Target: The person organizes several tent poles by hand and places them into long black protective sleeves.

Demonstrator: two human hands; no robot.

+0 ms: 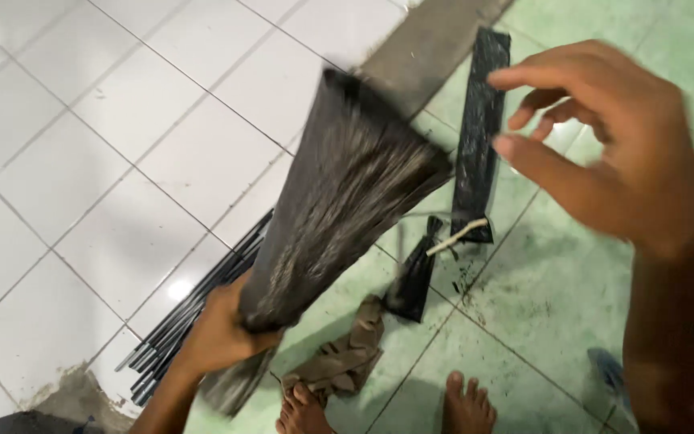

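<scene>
Tiled floor all around, glossy white squares [82, 177] on one side and matte green ones [572, 305] on the other, with a grey concrete strip [435, 44] running between them at the top.

Left hand [218, 333] is clenching tight around the narrow end of a thick stack of black plastic sheets [339, 201], which is fanning out wider toward the top and catching the light in fine streaky lines, looks like thin glossy film layered up. The stack is tilting up off the floor, lower end poking out below the fist.

Right hand [612, 153] is hovering open just to the right of the stack's wide end, fingers spread and curled, gripping nothing, a bit blurry.

Behind the stack, a bundle of thin dark rods [194, 309] is lying flat across the white tiles. Right of the stack, a long flat black strip [479, 128] is lying on the green tiles, and a small black pouch [415, 273] with a pale stick [457, 237] is sitting beside it. Below the stack, a crumpled brown rag [347, 354] is bunching up near the bare feet [467, 406].
</scene>
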